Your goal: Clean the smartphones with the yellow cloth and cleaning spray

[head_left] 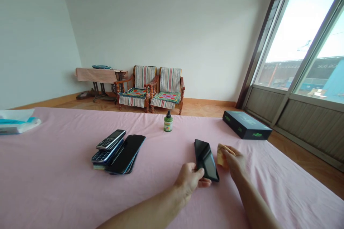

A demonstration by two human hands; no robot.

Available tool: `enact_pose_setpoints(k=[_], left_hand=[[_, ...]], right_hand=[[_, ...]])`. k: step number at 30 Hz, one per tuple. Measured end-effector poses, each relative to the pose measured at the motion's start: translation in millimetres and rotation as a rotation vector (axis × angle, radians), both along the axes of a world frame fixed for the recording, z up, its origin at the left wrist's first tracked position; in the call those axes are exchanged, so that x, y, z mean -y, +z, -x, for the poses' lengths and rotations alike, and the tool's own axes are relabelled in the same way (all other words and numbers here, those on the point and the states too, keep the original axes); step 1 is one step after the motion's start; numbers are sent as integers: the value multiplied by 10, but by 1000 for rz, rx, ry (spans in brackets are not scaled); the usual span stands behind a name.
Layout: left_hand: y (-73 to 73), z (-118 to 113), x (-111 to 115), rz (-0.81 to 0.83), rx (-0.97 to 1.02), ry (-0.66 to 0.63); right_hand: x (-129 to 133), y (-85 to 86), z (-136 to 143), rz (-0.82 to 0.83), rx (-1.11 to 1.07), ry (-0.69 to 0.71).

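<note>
A black smartphone (206, 159) is gripped near its lower end by my left hand (190, 179), thumb on the screen side and fingers beneath. Light streaks reflect off its dark screen. Just right of the phone, my right hand (235, 161) pinches a folded yellow-orange cloth (221, 155); a small gap separates cloth and phone. To the left on the bed-like surface lie a pile of keypad phones (110, 139) and, against it, a stack of dark smartphones (129, 154).
A green spray bottle (168, 122) stands upright near the far edge of the pink sheet (67, 193). At the far right sits a black box (247, 125), at the far left a tissue pack (18, 123). Beyond are two wooden chairs (183, 87) and a cloth-covered table (94, 75).
</note>
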State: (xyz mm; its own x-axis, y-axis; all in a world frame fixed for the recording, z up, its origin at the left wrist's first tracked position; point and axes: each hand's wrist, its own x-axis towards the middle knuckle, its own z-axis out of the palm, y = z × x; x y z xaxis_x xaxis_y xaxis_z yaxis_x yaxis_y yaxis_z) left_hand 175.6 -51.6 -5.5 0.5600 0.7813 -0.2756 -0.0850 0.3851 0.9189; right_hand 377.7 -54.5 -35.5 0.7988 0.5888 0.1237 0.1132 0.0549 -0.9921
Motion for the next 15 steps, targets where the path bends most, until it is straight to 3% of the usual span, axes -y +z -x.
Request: enact_pose_setpoints(k=[8,15], left_hand=[[-62,-46,-148,-167,-232,-134],[-13,55,-255,-431,-445,-197]], right_hand=[[13,112,158,21,-103,75],[0,144,234,56,-94,100]])
